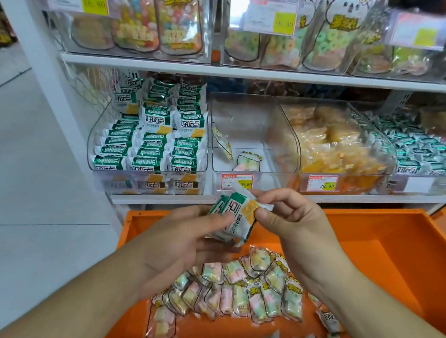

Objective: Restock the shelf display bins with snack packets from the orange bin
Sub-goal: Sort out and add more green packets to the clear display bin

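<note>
Green-and-white snack packets [231,219], frame centre: gripped in left hand [179,241], top edge pinched by right hand [287,217], apparently squared for the matching clear bin [147,137], centre left.

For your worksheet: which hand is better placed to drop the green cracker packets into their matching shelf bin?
Probably the left hand: it grips the green cracker packets, and the matching bin stands up-left. The right hand only pinches one corner.

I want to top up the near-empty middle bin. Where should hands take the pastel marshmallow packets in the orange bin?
Probably from above, pinching the upper edges of the marshmallow packets: they lie flat and overlapping in a row on the orange bin floor, so sides are covered.
</note>
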The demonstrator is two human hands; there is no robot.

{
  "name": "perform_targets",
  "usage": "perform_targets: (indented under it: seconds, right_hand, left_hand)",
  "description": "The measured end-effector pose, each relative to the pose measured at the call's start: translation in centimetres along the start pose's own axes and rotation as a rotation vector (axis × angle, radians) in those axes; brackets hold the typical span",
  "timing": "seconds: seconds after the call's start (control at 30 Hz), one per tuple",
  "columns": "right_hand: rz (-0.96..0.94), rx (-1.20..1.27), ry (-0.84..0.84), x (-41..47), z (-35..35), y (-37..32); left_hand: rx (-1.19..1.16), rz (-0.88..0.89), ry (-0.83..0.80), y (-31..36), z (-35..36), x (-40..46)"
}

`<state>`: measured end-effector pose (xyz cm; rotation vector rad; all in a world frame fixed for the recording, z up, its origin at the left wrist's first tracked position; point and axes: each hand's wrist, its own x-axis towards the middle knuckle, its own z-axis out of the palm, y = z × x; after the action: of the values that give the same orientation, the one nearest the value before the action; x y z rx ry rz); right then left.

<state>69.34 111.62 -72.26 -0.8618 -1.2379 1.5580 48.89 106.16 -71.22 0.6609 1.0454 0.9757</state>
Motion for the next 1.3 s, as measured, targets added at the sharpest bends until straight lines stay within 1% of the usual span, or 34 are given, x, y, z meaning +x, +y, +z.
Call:
perform_targets:
  seconds: [0.13, 0.2, 0.3, 0.37, 0.47, 0.53, 0.7, 0.8, 0.9, 1.0, 1.1, 1.17, 1.2, 1.3]
  right_hand:
    - [0.033, -0.168, -0.018, -0.5, -0.4, 0.1]
    - [0.050, -0.258, -0.030, -0.7, -0.7, -0.3]
    - [0.069, -0.322, -0.032, -0.6, -1.4, -1.0]
    - [0.091, -0.452, 0.000, 0.0, -2.3, -1.1]
    - [0.198, -0.643, 0.024, 1.1, -4.8, 0.6]
    - [0.288, -0.729, 0.015, 1.6, -6.8, 2.9]
    - [0.535, -0.949, -0.006, 1.9, -13.2, 10.0]
    - [0.688, -1.070, 0.030, 1.7, -18.2, 13.7]
    - [0.774, -1.228, 0.058, 0.9, -22.9, 16.6]
    - [0.876, -1.428, -0.012, -0.3, -26.4, 19.2]
    - [0.984, -1.562, -0.125, -1.2, -27.6, 20.5]
    - [1.014, -1.615, -0.240, -1.2, -28.2, 21.3]
    - [1.014, -1.627, -0.272, -1.2, -28.4, 21.6]
    - [1.034, -1.623, -0.301, -1.2, -28.7, 22.1]
  left_hand:
    - [0.128, 0.072, 0.089, -0.5, 0.0, 0.2]
    - [0.253, 0.092, 0.127, -0.7, -0.2, 0.3]
    - [0.478, 0.106, 0.191, -1.1, -0.4, 0.6]
    - [0.583, 0.104, 0.232, -1.5, -0.2, 1.0]
    - [0.771, 0.112, 0.263, -3.0, -0.2, 2.3]
    - [0.874, 0.081, 0.260, -5.1, -0.5, 3.5]
    - [0.871, -0.038, 0.240, -12.0, -1.0, 6.2]
    - [0.833, -0.089, 0.213, -15.5, -0.8, 8.0]
    - [0.815, -0.098, 0.176, -18.4, -0.4, 9.6]
    - [0.802, -0.123, 0.140, -20.7, -0.2, 10.8]
    - [0.783, -0.177, 0.111, -22.1, 0.1, 11.6]
    - [0.794, -0.194, 0.090, -22.6, 0.3, 11.9]
    - [0.802, -0.198, 0.084, -22.7, 0.3, 12.1]
    - [0.787, -0.216, 0.087, -22.7, 0.4, 12.3]
